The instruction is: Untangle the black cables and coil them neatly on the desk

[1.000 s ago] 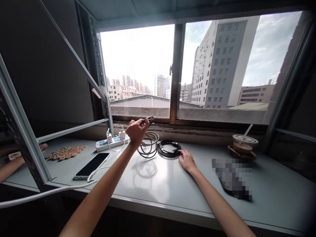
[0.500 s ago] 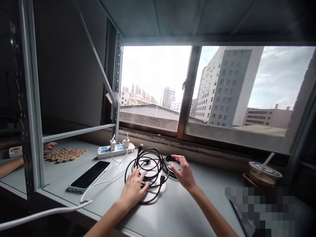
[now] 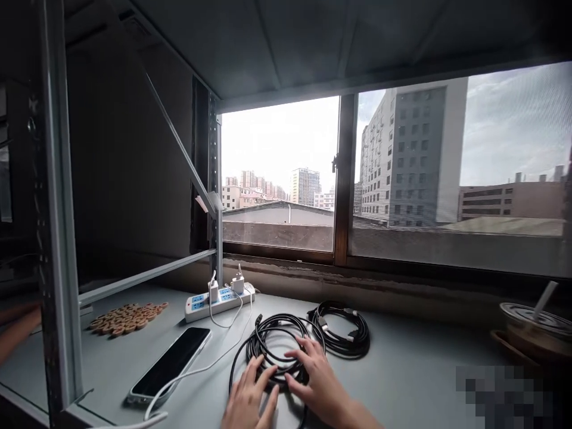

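Note:
A loose coil of black cable (image 3: 273, 333) lies on the grey shelf top (image 3: 402, 381) in front of me. My left hand (image 3: 246, 399) rests flat on its near edge with the fingers spread. My right hand (image 3: 315, 381) lies on the coil's right side, fingers stretched out and touching the strands. A second, tighter coil of black cable (image 3: 342, 330) lies just beyond and to the right, untouched.
A white power strip (image 3: 218, 297) with two chargers sits by the window. A phone (image 3: 172, 363) on a white lead lies to the left, with a wooden trivet (image 3: 127, 316) further left. An iced drink cup (image 3: 534, 325) stands at right. Another person's arm (image 3: 15, 328) shows past the metal upright.
My left hand put the loose coil down from the air onto the shelf top. Both hands came onto the coil, the right one leaving the second coil. The camera moved closer and lower.

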Demonstrator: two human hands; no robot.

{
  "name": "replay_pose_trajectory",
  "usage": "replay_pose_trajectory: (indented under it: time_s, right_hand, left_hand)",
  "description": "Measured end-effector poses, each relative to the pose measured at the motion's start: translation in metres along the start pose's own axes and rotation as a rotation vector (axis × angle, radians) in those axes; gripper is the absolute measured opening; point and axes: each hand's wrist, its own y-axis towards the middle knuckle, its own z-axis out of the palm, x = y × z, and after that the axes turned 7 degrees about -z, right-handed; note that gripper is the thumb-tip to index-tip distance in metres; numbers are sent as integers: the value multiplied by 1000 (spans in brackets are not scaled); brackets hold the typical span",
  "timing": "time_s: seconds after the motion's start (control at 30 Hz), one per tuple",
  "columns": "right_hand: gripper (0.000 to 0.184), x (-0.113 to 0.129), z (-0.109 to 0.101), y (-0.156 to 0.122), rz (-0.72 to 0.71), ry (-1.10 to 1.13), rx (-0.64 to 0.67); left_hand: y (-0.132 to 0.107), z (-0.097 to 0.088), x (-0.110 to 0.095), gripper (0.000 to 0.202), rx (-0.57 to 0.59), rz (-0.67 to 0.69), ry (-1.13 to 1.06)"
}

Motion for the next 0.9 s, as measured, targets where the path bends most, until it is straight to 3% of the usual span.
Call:
replay_pose_trajectory:
  time_s: [0.1,0.27,0.4,0.6,0.77,0.9]
  right_hand:
    - [28,3,-5,-2,-11,-14,-29]
    - [21,10,-11,-2,7,-93,-188]
    - [21,11,-13,-3,41,-139,-257]
    - [23,1,-23,-4,127,-208,-289]
    - [31,-2,-38,-9,338,-201,-139]
    - [37,-4,-38,-11,367,-228,-68]
  left_hand:
    - [-1,0,1,43,-51,-39,10]
    - [-2,-2,-6,51,-156,-293,188]
    - [-3,-4,-6,51,-99,-277,172]
    - [-2,-2,0,50,-113,-253,143]
    - [-1,-4,-6,48,-136,-281,165]
    - [-4,-9,-16,48,-107,-295,178]
